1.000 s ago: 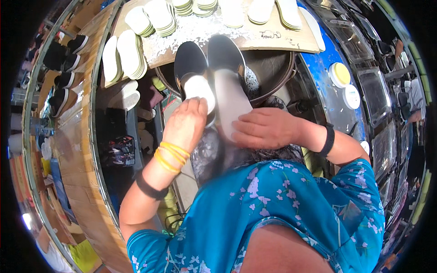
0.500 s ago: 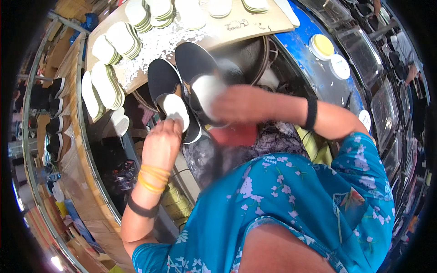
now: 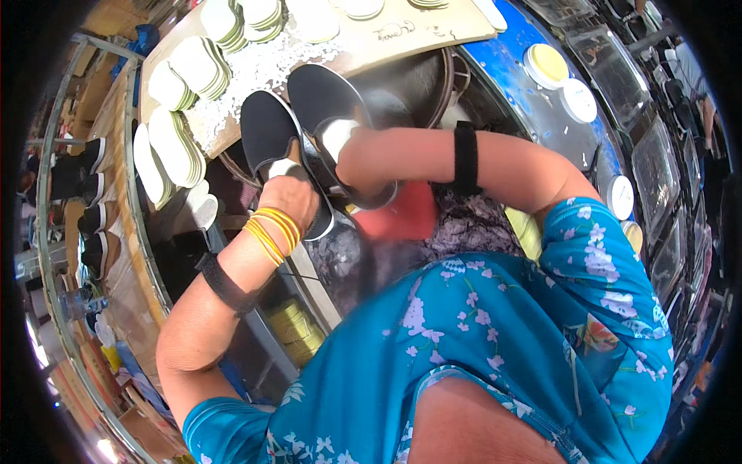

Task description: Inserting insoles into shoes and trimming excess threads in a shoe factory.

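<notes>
Two black slip-on shoes lie side by side in front of me, toes pointing away. My left hand (image 3: 290, 199) reaches into the opening of the left shoe (image 3: 267, 127), fingers bent down over a white insole (image 3: 281, 167) that partly shows ahead of the knuckles. Inside the right shoe (image 3: 325, 91) is my right hand (image 3: 362, 166), blurred, with its fingers hidden. Beyond that hand, part of another white insole (image 3: 338, 138) shows. Yellow bands circle my left wrist.
Stacks of white insoles (image 3: 199, 68) and scattered white bits (image 3: 259, 73) cover a board (image 3: 417, 29) at the back. A blue bench (image 3: 510, 58) with round tubs (image 3: 546, 66) stands at right. A metal-framed rack (image 3: 135, 185) runs along the left.
Both hands have gone deeper into the shoes, and less of each insole shows. My right forearm has swung inward over its shoe. The shoes sit slightly farther up and left in view.
</notes>
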